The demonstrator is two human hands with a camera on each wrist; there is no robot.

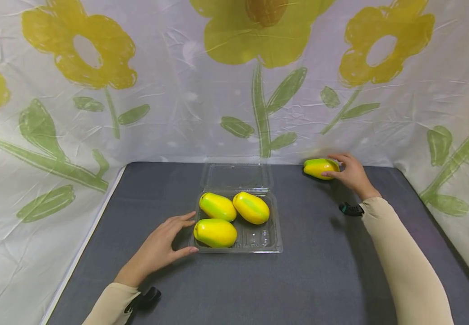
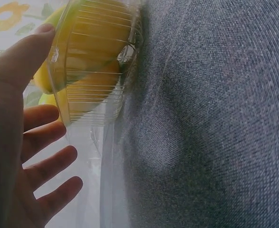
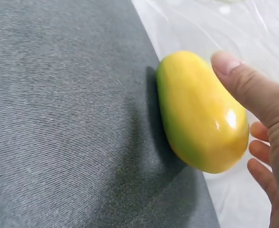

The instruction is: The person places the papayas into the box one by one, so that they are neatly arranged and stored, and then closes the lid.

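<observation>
A clear plastic clamshell box (image 1: 276, 243) lies with its lid (image 1: 236, 176) folded back, holding three glossy yellow-green papayas (image 1: 216, 233). My left hand (image 1: 157, 246) is at the box's left side, fingers spread, thumb by the near corner. In the left wrist view, its thumb lies against the box rim (image 2: 56, 52), the other fingers apart. Another papaya (image 1: 314, 168) lies on the table at the back right. My right hand (image 1: 352, 174) reaches around its right end, thumb in front, a finger behind. The right wrist view shows the thumb at the papaya (image 3: 201, 114) and three fingertips beside it.
The dark grey cloth-covered table (image 1: 299, 289) ends at the back against a white curtain (image 1: 169, 113) printed with yellow flowers. The papaya at the right lies close to that back edge. Dark wrist straps (image 1: 351, 209) show at both sleeves.
</observation>
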